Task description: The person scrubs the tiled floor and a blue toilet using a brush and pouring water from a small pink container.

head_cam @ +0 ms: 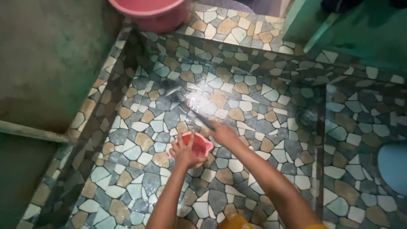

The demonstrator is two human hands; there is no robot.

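- The left hand (183, 152) is clamped on a small pink scoop (196, 146), just short of the floor drain (306, 118).
- The right hand (223, 135) is closed on a dark brush (193, 111) — blurred — farther from that drain.
- A pink bucket (153, 13) stands on the ledge, well apart from the drain.

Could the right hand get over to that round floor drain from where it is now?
Probably yes. The right hand, gripping a dark brush handle, has only bare wet mosaic floor between it and the floor drain.
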